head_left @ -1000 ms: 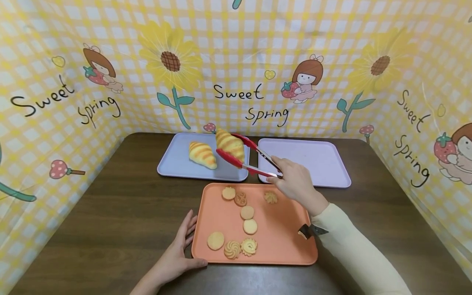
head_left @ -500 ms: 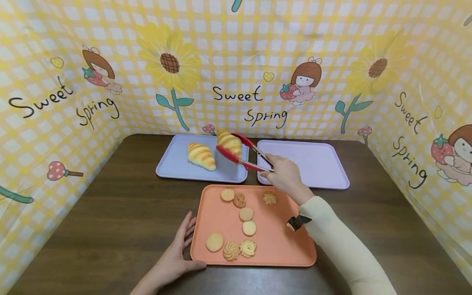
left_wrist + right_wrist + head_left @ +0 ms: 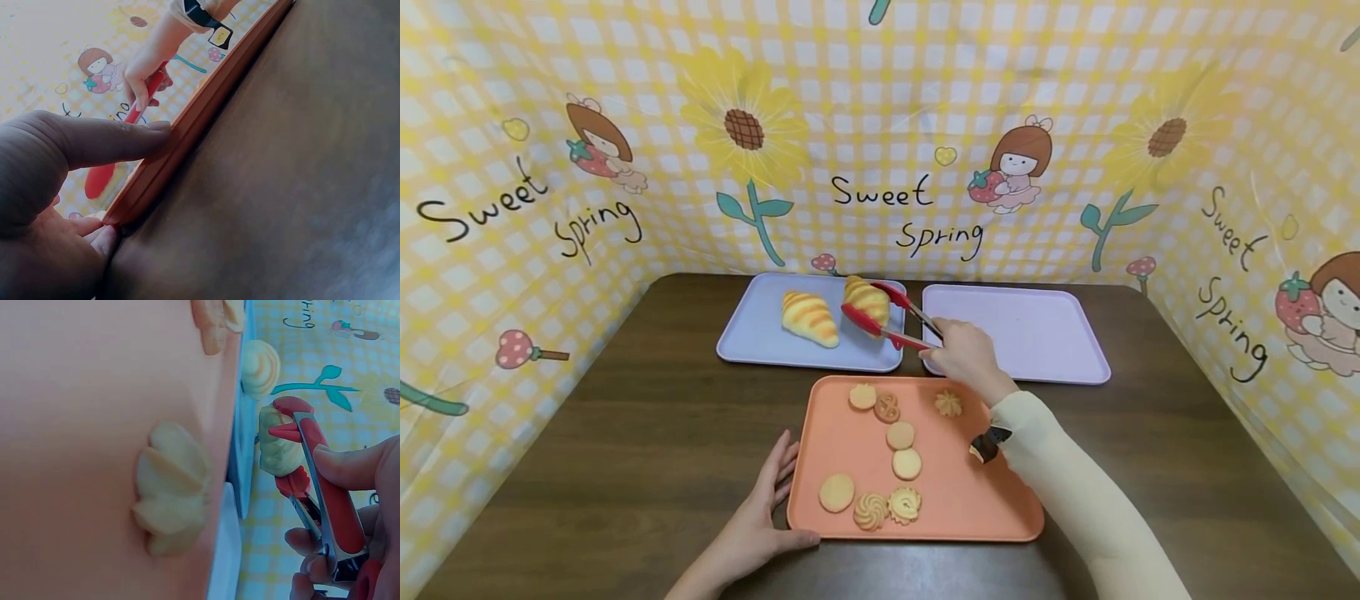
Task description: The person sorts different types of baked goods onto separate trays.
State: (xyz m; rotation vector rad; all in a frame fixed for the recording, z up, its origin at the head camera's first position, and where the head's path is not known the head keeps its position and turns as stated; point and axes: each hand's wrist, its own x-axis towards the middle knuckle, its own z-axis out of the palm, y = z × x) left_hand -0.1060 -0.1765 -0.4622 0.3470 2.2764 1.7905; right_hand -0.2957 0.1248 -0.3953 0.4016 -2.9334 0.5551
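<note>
While the dark brown wooden bench [image 3: 625, 433] fills the lower frame, I see the orange rectangular tray [image 3: 985, 500] of biscuits at lower centre, my left hand [image 3: 760, 525] resting open-fingered against its left edge. Above it, the pale blue tray [image 3: 752, 337] carries a golden striped croissant [image 3: 808, 317]. My right hand [image 3: 966, 358] grips red-tipped metal tongs [image 3: 895, 321], closed on a second croissant [image 3: 867, 302].
</note>
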